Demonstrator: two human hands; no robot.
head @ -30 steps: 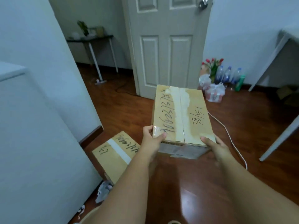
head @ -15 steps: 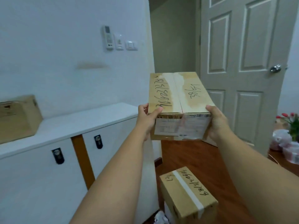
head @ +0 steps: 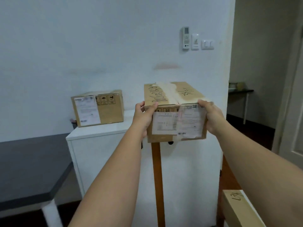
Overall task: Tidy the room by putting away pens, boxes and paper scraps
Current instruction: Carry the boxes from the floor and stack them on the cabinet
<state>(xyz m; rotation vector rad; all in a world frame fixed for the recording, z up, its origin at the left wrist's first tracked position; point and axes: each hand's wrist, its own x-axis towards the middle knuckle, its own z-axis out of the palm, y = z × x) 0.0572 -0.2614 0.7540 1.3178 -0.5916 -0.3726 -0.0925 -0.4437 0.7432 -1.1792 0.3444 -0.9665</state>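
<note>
Holding the box (head: 173, 112) in mid-air with both hands, in front of the white cabinet (head: 101, 140) and about level with its top. Box is taped corrugated card, sealed, shipping labels on the near face, marker writing on top.

Handling, judged: stiff and boxy, so it should not flex under side pressure; arms are extended without visible strain, so probably light to moderate in weight. Tape and glossy labels are likely slippery; bare card gives better friction. Fragile-type symbols are printed on the near face, so set down flat, not dropped. Best hold: opposite end faces near the top edges, as now.

Left hand (head: 143, 119): grips the left end, thumb hooked over the top edge, fingers curled round the side.
Right hand (head: 211, 117): grips the right end, thumb on the top corner; fingers behind the box are hidden.

Second box (head: 98, 108) sits on the cabinet top to the left, well apart. Third box (head: 237, 208) is low at right.
</note>
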